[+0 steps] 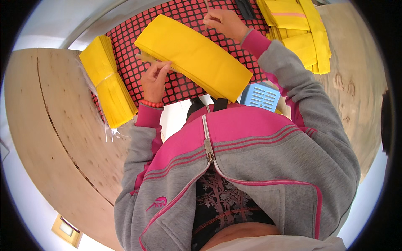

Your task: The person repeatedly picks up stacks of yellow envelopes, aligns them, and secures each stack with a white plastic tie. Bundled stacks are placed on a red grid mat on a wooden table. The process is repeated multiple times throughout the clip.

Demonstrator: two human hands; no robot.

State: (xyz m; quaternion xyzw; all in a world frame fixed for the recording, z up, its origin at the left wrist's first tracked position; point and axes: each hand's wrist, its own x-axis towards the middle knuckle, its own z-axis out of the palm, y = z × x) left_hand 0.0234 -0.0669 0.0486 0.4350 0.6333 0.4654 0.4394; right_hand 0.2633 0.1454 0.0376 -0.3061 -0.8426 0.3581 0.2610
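A stack of folded yellow fabric (194, 54) lies slantwise on the table's red-and-black patterned cover. At its near left edge is my left hand (153, 81), a red bead bracelet on the wrist. Its thumb and forefinger are pinched together; what they hold is too small to make out. A pale, translucent strip (145, 57) shows between that hand and the stack. Beyond the stack's far edge, my right hand (226, 24) is raised with fingers closed on a thin pale string (205, 28). The middle of the string's path is hidden.
Another yellow bundle (108, 81), tied round its middle, lies at the left with white threads hanging. More yellow bundles (299, 35) are piled at the far right, near a black object (245, 9). A light-blue slotted plastic piece (261, 96) sits below the table edge.
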